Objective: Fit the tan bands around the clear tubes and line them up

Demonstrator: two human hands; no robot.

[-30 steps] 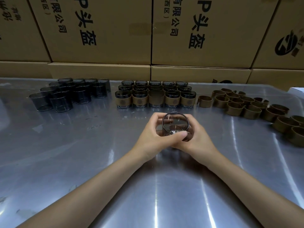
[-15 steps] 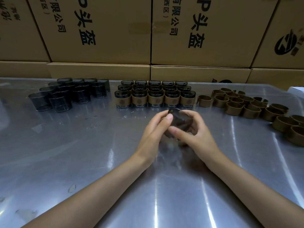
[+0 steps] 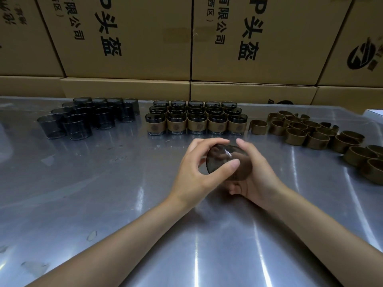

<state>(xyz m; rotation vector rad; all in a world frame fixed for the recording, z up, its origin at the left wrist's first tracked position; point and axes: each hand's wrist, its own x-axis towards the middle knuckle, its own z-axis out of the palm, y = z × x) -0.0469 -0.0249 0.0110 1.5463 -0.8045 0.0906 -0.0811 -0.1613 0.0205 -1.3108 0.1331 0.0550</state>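
Both hands meet at the centre of the steel table [image 3: 103, 204], a little toward 12 o'clock, and they hold 1 smoky clear tube [image 3: 221, 160] between them. The tube is tilted, with 1 round end turned toward the camera. The left hand [image 3: 196, 175] curls around this end: the thumb lies across the near rim and the other fingers reach over the top. The right hand [image 3: 257, 179] cups the tube from the 3 o'clock side, with its fingers bent around the far part. A brownish surface shows on the tube under the right hand, but it is blurred and I cannot tell if it is a tan band.

Behind the hands, at 12 o'clock, stands a block of banded tubes [image 3: 196, 119] in 3 rows of 5, each with a tan band around its middle. At about 10 o'clock is a group of bare tubes [image 3: 87, 119], standing close together. At 2 o'clock and 3 o'clock many loose tan bands [image 3: 315, 135] lie in a curved line toward the table edge. Stacked cardboard boxes [image 3: 128, 38] with black print close the view behind the table.
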